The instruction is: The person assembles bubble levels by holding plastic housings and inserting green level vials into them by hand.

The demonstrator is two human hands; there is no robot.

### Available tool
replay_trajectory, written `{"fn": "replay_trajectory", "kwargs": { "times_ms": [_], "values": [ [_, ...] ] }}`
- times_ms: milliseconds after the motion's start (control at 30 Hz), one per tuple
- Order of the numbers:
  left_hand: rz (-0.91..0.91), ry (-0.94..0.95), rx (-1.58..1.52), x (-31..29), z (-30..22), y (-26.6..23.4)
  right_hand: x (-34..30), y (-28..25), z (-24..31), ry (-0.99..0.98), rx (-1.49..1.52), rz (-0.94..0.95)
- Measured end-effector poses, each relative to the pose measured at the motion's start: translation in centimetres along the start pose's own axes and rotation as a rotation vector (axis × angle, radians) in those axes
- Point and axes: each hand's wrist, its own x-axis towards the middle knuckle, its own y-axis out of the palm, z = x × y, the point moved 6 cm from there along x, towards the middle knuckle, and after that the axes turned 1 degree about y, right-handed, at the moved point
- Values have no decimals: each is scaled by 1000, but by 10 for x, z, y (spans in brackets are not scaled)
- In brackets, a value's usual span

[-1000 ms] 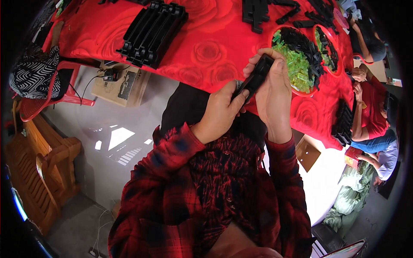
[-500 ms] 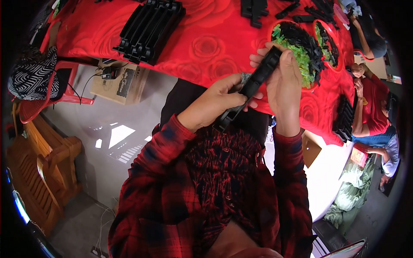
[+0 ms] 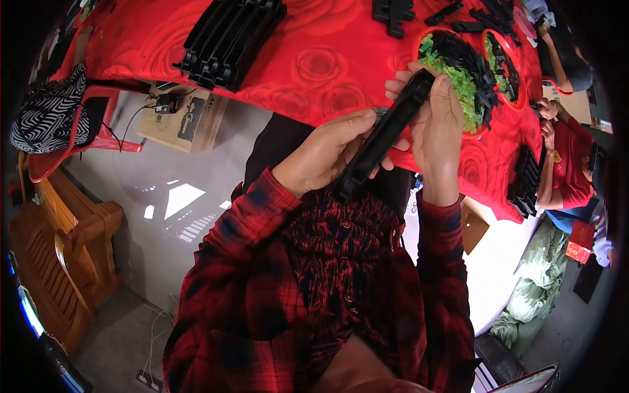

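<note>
A long, narrow black plastic part (image 3: pixel 386 136) slants between my two hands above my lap, by the table's near edge. My right hand (image 3: pixel 440 134) grips its upper end, thumb along the side and fingers behind. Around the lower half, my left hand (image 3: pixel 331 149) has its fingers partly behind the part, with the thumb raised alongside. A small grey speckled thing (image 3: pixel 379 114) shows near my left thumb tip; its kind cannot be made out. Just beyond my right hand stands a red-rimmed bowl (image 3: pixel 417 43) of green translucent and black small pieces.
On the red rose-patterned tablecloth (image 3: pixel 318 65) lie a stack of long black parts (image 3: pixel 232 42) and more black pieces (image 3: pixel 393 14). A second red bowl (image 3: pixel 522 98) adjoins the first. Co-workers sit at right. A red chair (image 3: pixel 108 108) and cardboard box (image 3: pixel 183 121) stand left.
The black part has rolled, turning a smoother side up. My left thumb has come off its face. At far right, a red box now shows beside a co-worker.
</note>
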Motion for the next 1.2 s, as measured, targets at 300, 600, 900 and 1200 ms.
{"fn": "replay_trajectory", "kwargs": {
  "times_ms": [300, 600, 900, 1200],
  "values": [
    [-69, -28, 12, 2, 10, -8, 1, 0, -3, 18, -38, -5],
    [-168, 11, 8, 1, 8, -17, -20, -9, 22, -327, -634, -83],
    [-215, 89, -57, 6, 12, -26, -55, 36, 20, -421, -1362, 250],
    [-257, 131, -43, 3, 14, -28, -46, 37, 3, -380, -1376, 238]
  ]
}}
